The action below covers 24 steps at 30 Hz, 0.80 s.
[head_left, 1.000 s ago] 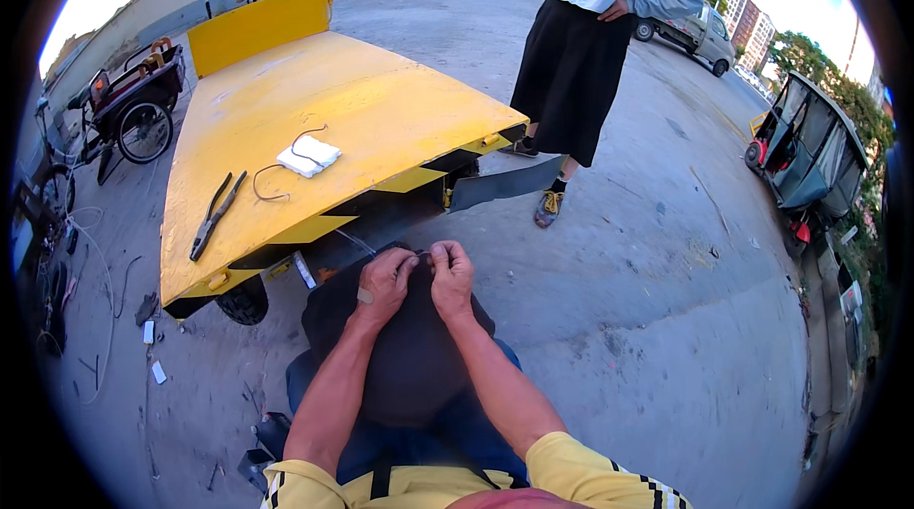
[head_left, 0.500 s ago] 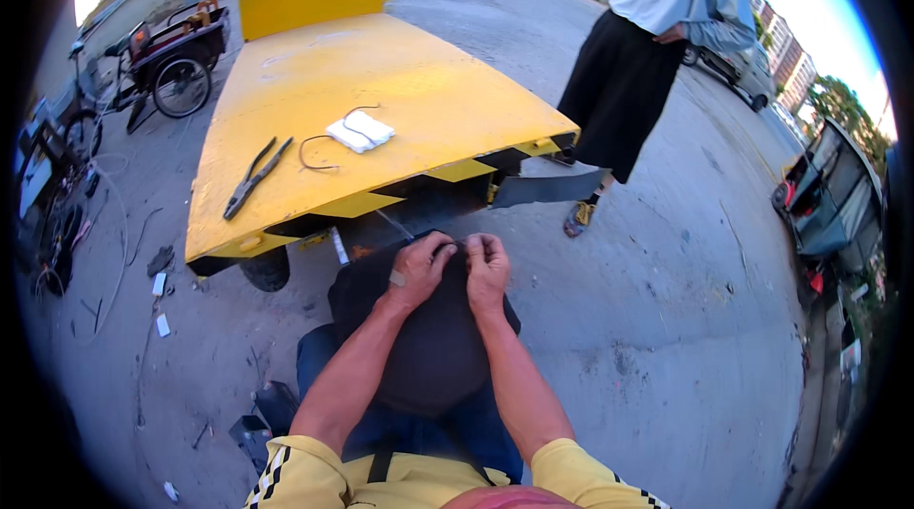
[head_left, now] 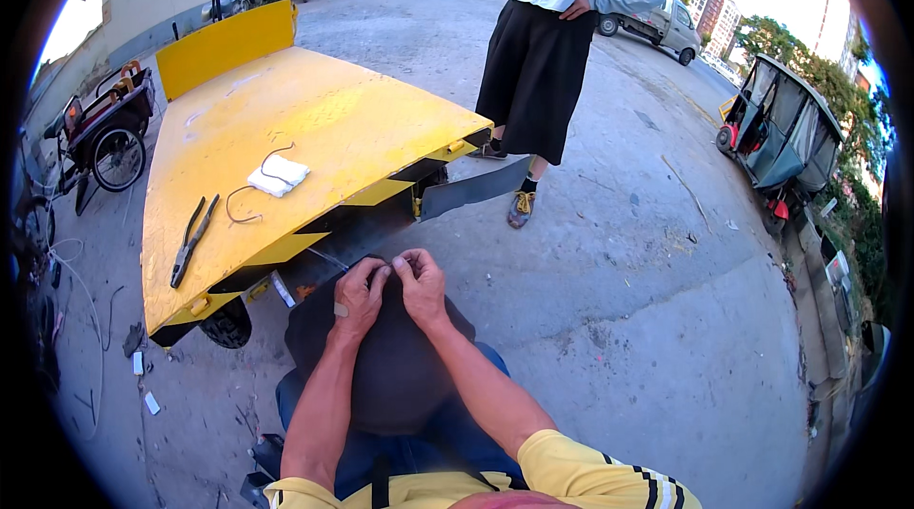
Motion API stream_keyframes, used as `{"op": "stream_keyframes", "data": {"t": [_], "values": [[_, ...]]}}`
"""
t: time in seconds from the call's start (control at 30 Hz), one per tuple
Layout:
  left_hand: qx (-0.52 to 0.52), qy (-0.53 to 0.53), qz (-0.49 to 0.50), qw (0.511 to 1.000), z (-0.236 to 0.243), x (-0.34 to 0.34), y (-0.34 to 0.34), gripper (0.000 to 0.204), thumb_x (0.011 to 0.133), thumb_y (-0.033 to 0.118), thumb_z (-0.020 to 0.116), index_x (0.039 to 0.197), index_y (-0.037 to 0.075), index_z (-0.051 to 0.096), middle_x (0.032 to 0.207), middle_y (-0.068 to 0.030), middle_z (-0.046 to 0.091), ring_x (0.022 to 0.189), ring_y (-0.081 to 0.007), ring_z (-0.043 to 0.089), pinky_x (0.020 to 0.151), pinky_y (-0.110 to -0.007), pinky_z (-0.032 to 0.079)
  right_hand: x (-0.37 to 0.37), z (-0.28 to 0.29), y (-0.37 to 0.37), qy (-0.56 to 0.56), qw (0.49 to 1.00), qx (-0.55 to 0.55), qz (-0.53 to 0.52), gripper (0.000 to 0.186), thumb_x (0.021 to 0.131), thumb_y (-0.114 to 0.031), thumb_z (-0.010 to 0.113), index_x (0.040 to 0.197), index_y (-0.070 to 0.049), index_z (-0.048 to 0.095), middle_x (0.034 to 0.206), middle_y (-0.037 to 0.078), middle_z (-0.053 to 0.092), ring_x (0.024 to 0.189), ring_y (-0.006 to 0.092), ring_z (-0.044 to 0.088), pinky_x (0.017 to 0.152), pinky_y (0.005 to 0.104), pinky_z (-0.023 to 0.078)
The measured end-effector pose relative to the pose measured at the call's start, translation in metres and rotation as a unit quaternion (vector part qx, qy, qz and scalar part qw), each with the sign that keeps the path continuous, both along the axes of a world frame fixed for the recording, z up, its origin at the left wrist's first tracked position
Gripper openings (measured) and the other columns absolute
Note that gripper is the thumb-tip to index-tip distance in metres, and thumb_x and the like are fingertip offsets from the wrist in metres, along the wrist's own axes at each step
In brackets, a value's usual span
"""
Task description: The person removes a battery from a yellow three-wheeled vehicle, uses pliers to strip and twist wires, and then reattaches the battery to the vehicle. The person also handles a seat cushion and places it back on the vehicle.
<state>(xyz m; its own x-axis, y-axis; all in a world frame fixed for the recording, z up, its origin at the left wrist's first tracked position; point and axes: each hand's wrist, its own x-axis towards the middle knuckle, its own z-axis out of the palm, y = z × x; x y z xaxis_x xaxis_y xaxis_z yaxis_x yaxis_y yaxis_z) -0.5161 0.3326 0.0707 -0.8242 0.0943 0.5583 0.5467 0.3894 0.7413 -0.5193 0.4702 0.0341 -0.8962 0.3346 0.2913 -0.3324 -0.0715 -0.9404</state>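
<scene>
My left hand and my right hand are pinched close together above a dark cloth over my lap, both closed on something small I cannot make out. A thin grey cable or rod runs from beneath the yellow flatbed cart toward my hands, its end hidden. On the cart's deck, black-handled pliers lie at the left, beside a bent wire and a folded white pad. A dark bent metal plate sticks out from the cart's edge.
A person in black shorts stands right of the cart, hand at waist. A cargo tricycle is at left, an enclosed three-wheeler at right, a small truck behind. Cables and scraps litter the ground at left.
My view has swung about, shifting the whole scene in the picture. My hands stay pinched together over the dark cloth, with slight changes in the fingers. The items on the deck lie unchanged.
</scene>
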Motion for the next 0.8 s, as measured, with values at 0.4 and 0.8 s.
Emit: {"op": "stream_keyframes", "data": {"t": [0.4,0.8], "values": [[-0.019,0.003,0.015,1.0,-0.005,-0.001,0.001,0.008,0.094,0.009,0.077,0.099,0.004,0.073,0.09,-0.0158,0.074,0.079,-0.0359,0.073,0.07,-0.041,0.057,0.007,0.007,-0.004,-0.006,0.981,0.166,-0.097,0.015,0.103,-0.014,0.069,0.106,0.0,0.064,0.088,0.01,0.071,0.081,0.0167,0.067,0.076,0.0338,0.055],[0.019,-0.009,0.01,1.0,-0.003,0.001,0.002,0.012,0.092,0.006,0.079,0.102,0.004,0.073,0.091,-0.0151,0.075,0.08,-0.034,0.075,0.071,-0.039,0.058,0.008,0.01,-0.002,-0.011,0.993,0.104,-0.057,0.017,0.104,-0.017,0.069,0.106,0.0,0.066,0.09,0.005,0.069,0.083,0.0115,0.062,0.077,0.0304,0.053]]}}
